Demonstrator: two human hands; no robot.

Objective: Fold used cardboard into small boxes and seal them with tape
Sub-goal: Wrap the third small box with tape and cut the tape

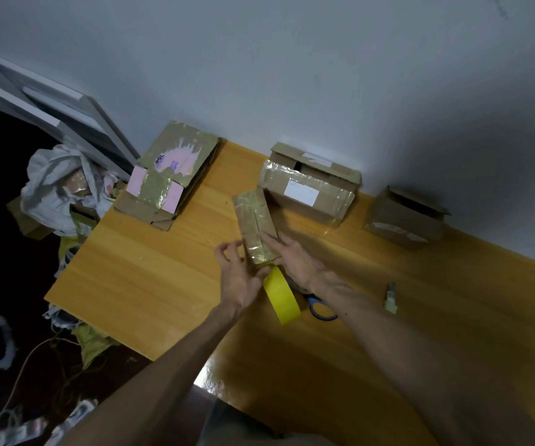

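Observation:
A small cardboard box (256, 228), wrapped in shiny clear tape, lies on the wooden table (137, 278) near its middle. My right hand (293, 257) lies flat on the box's right side and near corner, holding it down. My left hand (239, 273) is at the box's near left end with its fingers spread and curled off the surface. Its thumb reaches to the box end, right above the yellow tape roll (282, 296). The roll stands on edge between my wrists; I cannot tell whether the thumb grips it.
Flattened cardboard with pink patches (169, 175) lies at the back left. A taped box with a white label (308, 189) and an open box (404, 217) stand by the wall. Blue-handled scissors (322, 309) and a small cutter (391, 297) lie near my right arm. Bags (57, 188) clutter the floor at left.

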